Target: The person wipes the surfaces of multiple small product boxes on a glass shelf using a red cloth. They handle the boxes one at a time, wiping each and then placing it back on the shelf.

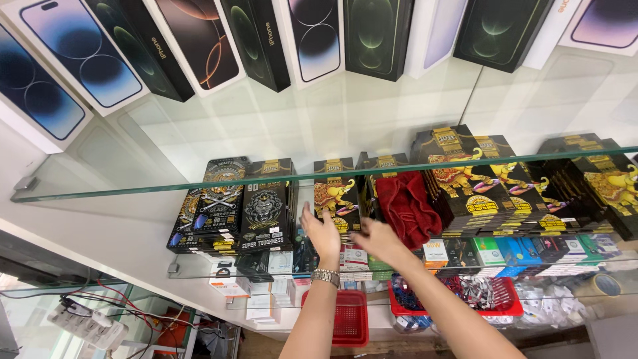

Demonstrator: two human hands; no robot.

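My left hand (321, 234), with a metal watch on its wrist, is raised with fingers apart just in front of a stack of black boxes with a gold elephant picture (334, 194) on the middle glass shelf. My right hand (377, 238) reaches in beside it, blurred, its fingers stretched toward the lower edge of the same stack and holding nothing that I can see. A crumpled red cloth (407, 205) lies on the shelf just right of that hand.
A glass shelf edge (133, 187) crosses above the hands, with phone boxes (312, 36) standing on it. More black-and-gold boxes (478, 183) fill the right, and black lion-print boxes (262, 206) the left. Red baskets (351, 318) and small packets sit lower down. A power strip (83, 322) lies bottom left.
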